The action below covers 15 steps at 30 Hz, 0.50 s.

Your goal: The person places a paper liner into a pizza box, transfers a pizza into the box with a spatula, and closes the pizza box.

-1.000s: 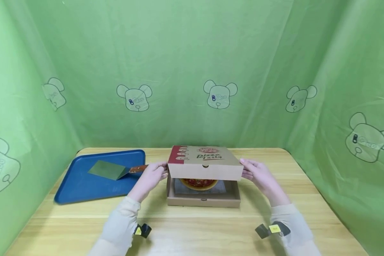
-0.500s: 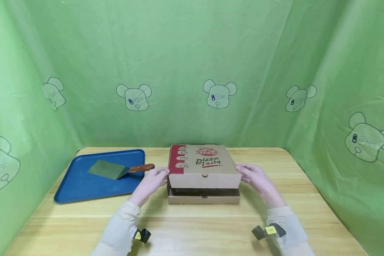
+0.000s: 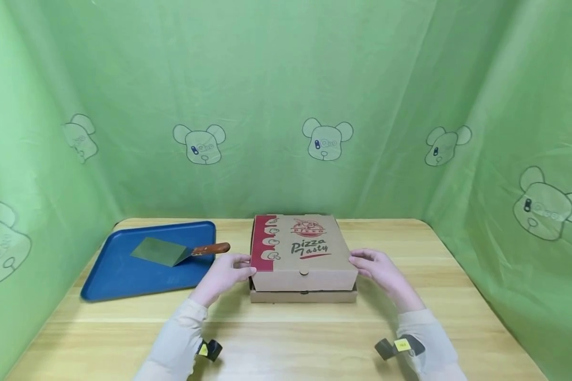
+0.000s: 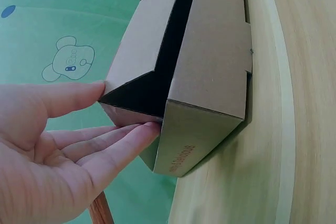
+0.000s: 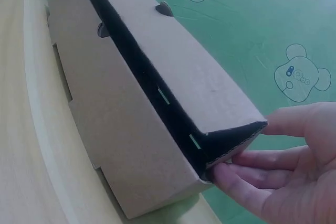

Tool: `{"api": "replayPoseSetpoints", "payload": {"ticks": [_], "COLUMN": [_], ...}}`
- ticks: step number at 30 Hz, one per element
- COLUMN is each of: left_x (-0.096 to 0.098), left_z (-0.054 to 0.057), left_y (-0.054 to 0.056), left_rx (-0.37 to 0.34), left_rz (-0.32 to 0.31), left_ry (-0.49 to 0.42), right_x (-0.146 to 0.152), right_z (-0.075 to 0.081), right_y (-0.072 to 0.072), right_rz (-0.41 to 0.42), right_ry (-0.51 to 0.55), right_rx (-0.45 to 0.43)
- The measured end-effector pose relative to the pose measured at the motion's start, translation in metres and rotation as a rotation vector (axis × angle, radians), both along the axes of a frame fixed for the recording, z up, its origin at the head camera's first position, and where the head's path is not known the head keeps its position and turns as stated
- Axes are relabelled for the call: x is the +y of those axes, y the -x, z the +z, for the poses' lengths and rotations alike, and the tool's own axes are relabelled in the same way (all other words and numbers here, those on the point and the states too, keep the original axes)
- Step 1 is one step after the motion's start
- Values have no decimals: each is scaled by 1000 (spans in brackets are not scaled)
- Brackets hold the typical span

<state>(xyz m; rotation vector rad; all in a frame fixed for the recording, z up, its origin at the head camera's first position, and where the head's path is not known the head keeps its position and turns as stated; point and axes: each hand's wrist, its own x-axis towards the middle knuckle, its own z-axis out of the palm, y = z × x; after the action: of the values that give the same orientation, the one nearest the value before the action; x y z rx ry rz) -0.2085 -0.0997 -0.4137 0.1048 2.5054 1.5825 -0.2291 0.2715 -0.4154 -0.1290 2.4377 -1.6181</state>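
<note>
A cardboard pizza box stands on the table, its printed lid (image 3: 333, 238) lowered almost onto the base (image 3: 303, 297). A narrow dark gap between the two shows in both wrist views. My left hand (image 3: 224, 275) pinches the lid's front left corner, thumb on top and fingers at its side. On the opposite side, my right hand (image 3: 378, 271) holds the front right corner the same way. The right wrist view shows that hand's fingertips (image 5: 228, 174) by the seam between lid and base. The box's inside is hidden.
Left of the box lies a blue tray (image 3: 119, 280). On it rests a flat metal turner (image 3: 159, 251), its wooden handle (image 3: 211, 249) reaching over the tray's right edge near my left hand. Green curtains surround the wooden table (image 3: 295, 344) at the back and sides.
Both hands have brought the lid down and toward me. The pizza seen inside one second ago is now covered. My left hand has moved away from the turner's handle.
</note>
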Motion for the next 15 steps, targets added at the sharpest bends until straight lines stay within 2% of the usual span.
{"api": "replayPoseSetpoints", "payload": {"ticks": [6,11,15], "left_x": [0,-2,-4], "left_z": [-2,-4,-3], "left_y": [0,2,3], "left_rx": [14,34,16], "left_rz": [-7,0,-10], "left_ry": [45,93,67], "right_x": [0,3,7], "right_z": [-1,-3,-2], "right_y": [-1,1,1], "right_rz": [21,50,65], "right_ry": [-56,-60,-34], "right_rx": [37,59,51]}}
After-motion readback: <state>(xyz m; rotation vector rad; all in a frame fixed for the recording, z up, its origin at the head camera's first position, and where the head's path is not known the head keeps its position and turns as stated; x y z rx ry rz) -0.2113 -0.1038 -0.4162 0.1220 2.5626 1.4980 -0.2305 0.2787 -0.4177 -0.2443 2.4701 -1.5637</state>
